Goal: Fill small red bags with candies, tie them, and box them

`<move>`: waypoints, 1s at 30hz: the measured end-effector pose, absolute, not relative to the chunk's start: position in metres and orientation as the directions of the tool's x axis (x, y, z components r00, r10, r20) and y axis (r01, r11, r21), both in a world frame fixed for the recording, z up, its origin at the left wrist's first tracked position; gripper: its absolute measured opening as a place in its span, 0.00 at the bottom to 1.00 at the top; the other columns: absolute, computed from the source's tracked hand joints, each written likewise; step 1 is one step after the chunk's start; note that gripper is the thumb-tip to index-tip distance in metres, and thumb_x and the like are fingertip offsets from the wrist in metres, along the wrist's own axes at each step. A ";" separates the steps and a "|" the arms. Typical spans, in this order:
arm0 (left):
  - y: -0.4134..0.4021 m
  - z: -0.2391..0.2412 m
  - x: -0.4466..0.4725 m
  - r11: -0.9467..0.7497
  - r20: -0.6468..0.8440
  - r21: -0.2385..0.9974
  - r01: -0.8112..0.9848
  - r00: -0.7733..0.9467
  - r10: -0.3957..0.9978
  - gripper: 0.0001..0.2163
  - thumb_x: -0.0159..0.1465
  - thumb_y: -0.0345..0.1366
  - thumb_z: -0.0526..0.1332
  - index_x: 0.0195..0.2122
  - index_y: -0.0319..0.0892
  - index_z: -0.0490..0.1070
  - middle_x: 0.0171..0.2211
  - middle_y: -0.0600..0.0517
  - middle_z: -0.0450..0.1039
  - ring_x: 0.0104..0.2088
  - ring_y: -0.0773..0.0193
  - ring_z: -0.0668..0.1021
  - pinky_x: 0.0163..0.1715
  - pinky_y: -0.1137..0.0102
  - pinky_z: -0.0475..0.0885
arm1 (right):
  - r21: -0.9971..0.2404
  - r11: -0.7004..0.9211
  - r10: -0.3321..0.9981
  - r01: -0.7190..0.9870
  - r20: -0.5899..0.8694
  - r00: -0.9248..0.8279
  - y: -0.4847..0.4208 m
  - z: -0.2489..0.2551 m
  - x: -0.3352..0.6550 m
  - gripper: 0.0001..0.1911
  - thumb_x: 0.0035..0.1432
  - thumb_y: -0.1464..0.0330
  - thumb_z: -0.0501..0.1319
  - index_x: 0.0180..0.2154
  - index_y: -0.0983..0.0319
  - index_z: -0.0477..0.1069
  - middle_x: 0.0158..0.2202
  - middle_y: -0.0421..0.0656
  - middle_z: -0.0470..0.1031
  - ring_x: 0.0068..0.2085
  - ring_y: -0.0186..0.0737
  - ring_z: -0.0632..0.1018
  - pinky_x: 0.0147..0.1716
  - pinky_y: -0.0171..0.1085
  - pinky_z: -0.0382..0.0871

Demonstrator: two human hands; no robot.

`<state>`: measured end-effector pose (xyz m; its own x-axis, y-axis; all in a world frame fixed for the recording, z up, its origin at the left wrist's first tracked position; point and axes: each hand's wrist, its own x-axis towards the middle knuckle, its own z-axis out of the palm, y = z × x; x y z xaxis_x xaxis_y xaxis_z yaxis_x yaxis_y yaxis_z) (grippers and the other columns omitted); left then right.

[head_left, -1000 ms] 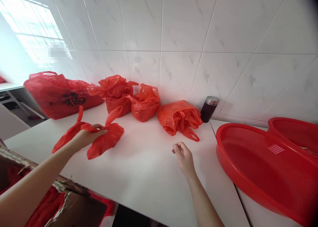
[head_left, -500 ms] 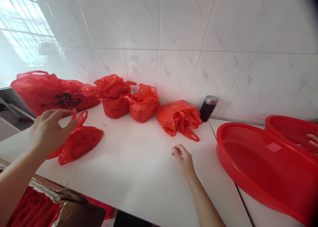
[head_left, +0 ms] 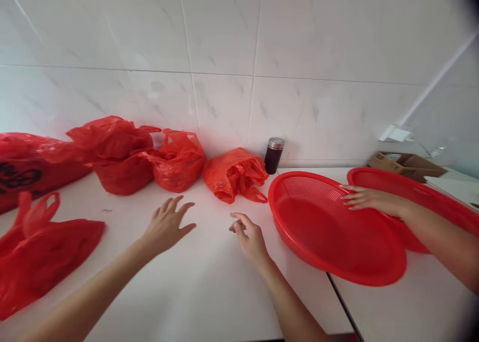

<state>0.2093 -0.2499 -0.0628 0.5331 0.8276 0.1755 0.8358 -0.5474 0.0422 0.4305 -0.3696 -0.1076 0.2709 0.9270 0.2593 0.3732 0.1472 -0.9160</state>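
The left hand [head_left: 166, 225] was spread wide, thumb well apart from the fingers, with nothing in its hold. The right hand [head_left: 250, 237] was loosely curled, a gap showing between thumb and forefinger, and nothing could be seen in it. Both were above the table [head_left: 179, 292]; how high, I could not tell.

The crumpled bag [head_left: 224, 170] lay straight ahead of the right hand, toward the wall [head_left: 224, 102], and ahead and to the right of the left hand. The right hand was the nearer of the two, apart from it. Its longer side ran roughly along the wall, across the line of the right forearm, and its loop handle lay on the near right side, ahead of that hand.

Just beyond the left fingertips stood the upright bag [head_left: 177, 162]; to that hand's left lay the tied bag [head_left: 56, 255], well clear of it. Right of the right hand sat the basket [head_left: 325, 232], with another person's hand [head_left: 368, 199] at its far rim. The flask [head_left: 274, 156] stood beyond the crumpled bag's right end.
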 end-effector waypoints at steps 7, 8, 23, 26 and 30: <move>-0.285 -0.100 0.302 -0.743 0.199 0.177 0.645 0.716 0.669 0.23 0.63 0.43 0.59 0.60 0.50 0.64 0.65 0.44 0.57 0.64 0.44 0.61 0.56 0.50 0.64 | -0.830 0.255 0.925 0.495 0.359 0.125 -0.447 -0.083 0.441 0.09 0.64 0.69 0.55 0.43 0.57 0.72 0.39 0.39 0.77 0.41 0.34 0.77 0.44 0.34 0.69; -0.289 -0.107 0.308 -0.748 0.202 0.193 0.634 0.721 0.663 0.23 0.63 0.43 0.59 0.60 0.50 0.64 0.64 0.44 0.58 0.63 0.44 0.62 0.55 0.50 0.65 | -0.827 0.210 0.929 0.522 0.335 0.157 -0.453 -0.088 0.447 0.09 0.64 0.69 0.55 0.42 0.57 0.73 0.39 0.39 0.77 0.41 0.34 0.77 0.44 0.34 0.69; -0.316 -0.163 0.329 -0.735 0.529 0.237 0.635 0.550 0.646 0.23 0.67 0.37 0.52 0.63 0.43 0.56 0.66 0.37 0.51 0.68 0.45 0.52 0.61 0.47 0.57 | -0.691 0.053 0.850 0.720 0.410 0.330 -0.279 -0.124 0.508 0.23 0.61 0.71 0.56 0.58 0.59 0.66 0.64 0.50 0.58 0.64 0.48 0.59 0.62 0.50 0.54; -0.301 -0.147 0.332 -0.701 0.654 0.192 0.687 0.443 0.614 0.23 0.66 0.35 0.53 0.63 0.42 0.56 0.67 0.35 0.48 0.69 0.45 0.49 0.61 0.46 0.54 | -0.728 0.082 0.847 0.681 0.411 0.337 -0.245 -0.121 0.503 0.26 0.61 0.70 0.56 0.61 0.60 0.62 0.64 0.51 0.58 0.64 0.48 0.62 0.60 0.49 0.57; -0.254 -0.110 0.342 -0.647 0.671 0.142 0.749 0.407 0.619 0.25 0.65 0.35 0.54 0.64 0.41 0.56 0.69 0.36 0.43 0.69 0.43 0.44 0.63 0.44 0.46 | -0.799 0.095 0.879 0.594 0.347 0.327 -0.234 -0.123 0.497 0.16 0.59 0.70 0.58 0.49 0.61 0.73 0.46 0.48 0.78 0.46 0.45 0.78 0.47 0.45 0.71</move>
